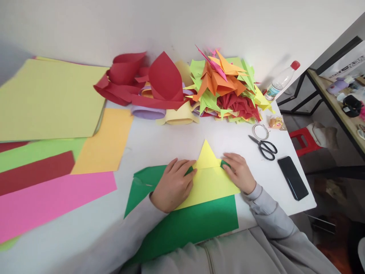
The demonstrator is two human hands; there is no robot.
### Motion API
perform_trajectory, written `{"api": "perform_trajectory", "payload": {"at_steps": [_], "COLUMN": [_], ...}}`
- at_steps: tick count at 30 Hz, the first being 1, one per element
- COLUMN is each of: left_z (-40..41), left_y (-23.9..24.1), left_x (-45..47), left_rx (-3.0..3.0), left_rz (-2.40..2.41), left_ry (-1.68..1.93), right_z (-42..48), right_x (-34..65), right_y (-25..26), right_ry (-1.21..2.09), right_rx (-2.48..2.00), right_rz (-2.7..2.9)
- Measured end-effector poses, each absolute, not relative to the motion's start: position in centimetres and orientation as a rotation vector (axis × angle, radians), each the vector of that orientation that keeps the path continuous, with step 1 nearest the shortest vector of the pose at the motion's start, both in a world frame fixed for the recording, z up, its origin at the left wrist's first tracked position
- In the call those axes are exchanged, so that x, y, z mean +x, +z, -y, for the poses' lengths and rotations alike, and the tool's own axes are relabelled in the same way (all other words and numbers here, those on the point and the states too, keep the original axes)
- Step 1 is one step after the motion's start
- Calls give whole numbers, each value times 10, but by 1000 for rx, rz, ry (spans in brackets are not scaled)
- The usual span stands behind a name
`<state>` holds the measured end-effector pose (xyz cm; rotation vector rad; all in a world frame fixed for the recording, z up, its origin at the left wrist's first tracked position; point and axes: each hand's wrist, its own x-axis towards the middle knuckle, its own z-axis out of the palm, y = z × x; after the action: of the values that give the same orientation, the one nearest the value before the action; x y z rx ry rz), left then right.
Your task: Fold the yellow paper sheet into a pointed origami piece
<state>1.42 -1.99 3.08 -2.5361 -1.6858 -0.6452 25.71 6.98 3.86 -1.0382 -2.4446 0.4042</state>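
A sheet of yellow paper (209,186) with a pointed triangular flap at its far end lies on green paper (196,224) near the front of the table. My left hand (176,184) bends over the yellow paper's left side, fingertips and thumb at the base of the triangle. On the other side, my right hand (239,173) grips the right end of that same fold between thumb and fingers. Bits of green show beside both sets of fingertips. The paper under my left palm is hidden.
Folded paper pieces (219,85) are heaped against the wall, beside red curled paper shapes (167,82). Coloured sheets (51,99) lie at left. To the right are scissors (264,146), a tape roll (260,132), a phone (292,177), a wrapped snack (275,122) and a bottle (281,82).
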Motion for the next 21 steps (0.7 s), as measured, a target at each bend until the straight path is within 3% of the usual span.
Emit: {"api": "perform_trajectory", "payload": {"at_steps": [10, 15, 21], "left_z": [-2, -20, -29], "left_y": [33, 31, 29], "left_x": [-12, 3, 4], "left_rx": [-2462, -2564, -2604], "left_rz": [2037, 2239, 2358], "left_ry": [-874, -743, -915], "right_z": [-68, -71, -78], "right_x": [239, 233, 228], "right_y": [33, 34, 38], "right_ry": [338, 469, 614], "right_rx": [-1158, -1251, -1315], "right_rz": [2547, 2497, 2410]}}
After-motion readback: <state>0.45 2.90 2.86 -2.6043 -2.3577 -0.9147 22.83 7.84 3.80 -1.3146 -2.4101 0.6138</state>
